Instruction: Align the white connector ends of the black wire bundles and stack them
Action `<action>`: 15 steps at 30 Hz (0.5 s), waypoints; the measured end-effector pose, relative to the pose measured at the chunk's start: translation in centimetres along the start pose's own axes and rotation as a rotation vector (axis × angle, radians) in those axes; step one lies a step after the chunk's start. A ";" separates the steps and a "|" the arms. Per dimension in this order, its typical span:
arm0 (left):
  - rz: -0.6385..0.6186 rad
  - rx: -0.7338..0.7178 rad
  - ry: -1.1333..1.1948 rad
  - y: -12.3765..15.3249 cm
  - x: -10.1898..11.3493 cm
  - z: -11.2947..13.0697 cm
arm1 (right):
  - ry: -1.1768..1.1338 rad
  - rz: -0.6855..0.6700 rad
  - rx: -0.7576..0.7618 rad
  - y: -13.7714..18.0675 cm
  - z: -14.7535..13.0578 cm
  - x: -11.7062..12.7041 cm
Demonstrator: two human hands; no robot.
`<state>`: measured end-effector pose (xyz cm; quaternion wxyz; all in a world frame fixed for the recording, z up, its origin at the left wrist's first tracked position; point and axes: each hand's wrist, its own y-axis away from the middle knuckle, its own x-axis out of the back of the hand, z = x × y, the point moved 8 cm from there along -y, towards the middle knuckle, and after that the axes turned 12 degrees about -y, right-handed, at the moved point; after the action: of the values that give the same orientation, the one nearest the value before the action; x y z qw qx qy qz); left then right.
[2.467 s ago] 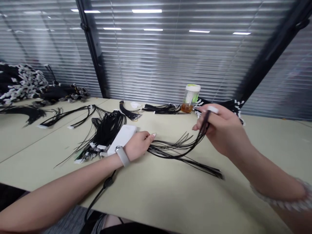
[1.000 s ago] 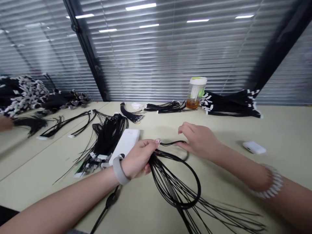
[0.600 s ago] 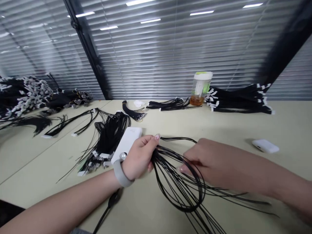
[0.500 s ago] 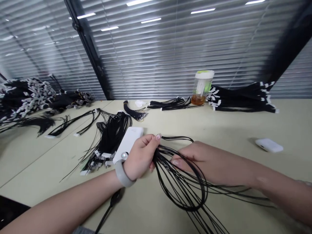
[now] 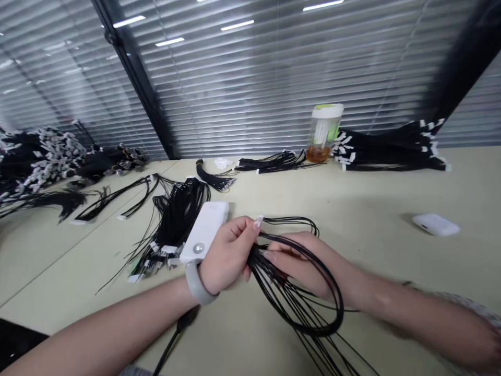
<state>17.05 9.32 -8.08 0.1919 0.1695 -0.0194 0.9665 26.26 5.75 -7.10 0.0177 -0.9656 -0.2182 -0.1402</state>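
Note:
My left hand (image 5: 231, 253), with a grey band on its wrist, is closed round a bundle of thin black cables (image 5: 291, 308). The cables bend into a large loop right of that hand, and their loose lengths trail down past the bottom edge. Reaching through behind the loop, my right hand (image 5: 303, 261) has its thumb and fingers pressed round strands close to my left hand. The cables partly cover its fingers. A white power bank (image 5: 205, 230) with a small round display lies just behind my left wrist.
Black cable bundles with white connectors (image 5: 178, 222) lie left of the power bank. A larger heap (image 5: 47, 156) is at far left, another stack (image 5: 391, 149) at back right. A lidded cup (image 5: 324, 133) with amber liquid stands near the blinds. A white case (image 5: 436, 224) lies at right.
My right hand has moved left, closer to my left hand. The strands in the loop lie more tightly together, and the lengths that trailed right under my right forearm have mostly drawn in.

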 end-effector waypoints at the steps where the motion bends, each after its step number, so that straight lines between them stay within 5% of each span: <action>1: -0.006 -0.004 0.010 0.0 -0.1 0.1 | 0.025 0.000 -0.002 0.0 -0.2 0.1; 5: -0.012 -0.021 0.033 0.2 -0.1 0.2 | 0.235 -0.020 0.115 0.5 -1.9 0.4; 9: 0.030 -0.016 0.007 0.1 0.2 0.0 | 0.679 0.022 0.202 1.3 -3.5 1.8; 11: 0.041 0.011 0.023 -0.1 0.3 -0.3 | 0.924 0.137 0.182 1.9 -4.6 3.5; 15: 0.084 0.077 0.110 -0.3 0.8 -0.9 | 1.164 0.581 0.249 4.3 -9.0 8.4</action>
<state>16.23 10.02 -8.65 0.1451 0.1225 0.0214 0.9816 32.98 4.55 4.01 0.2814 -0.7426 0.0817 -0.6022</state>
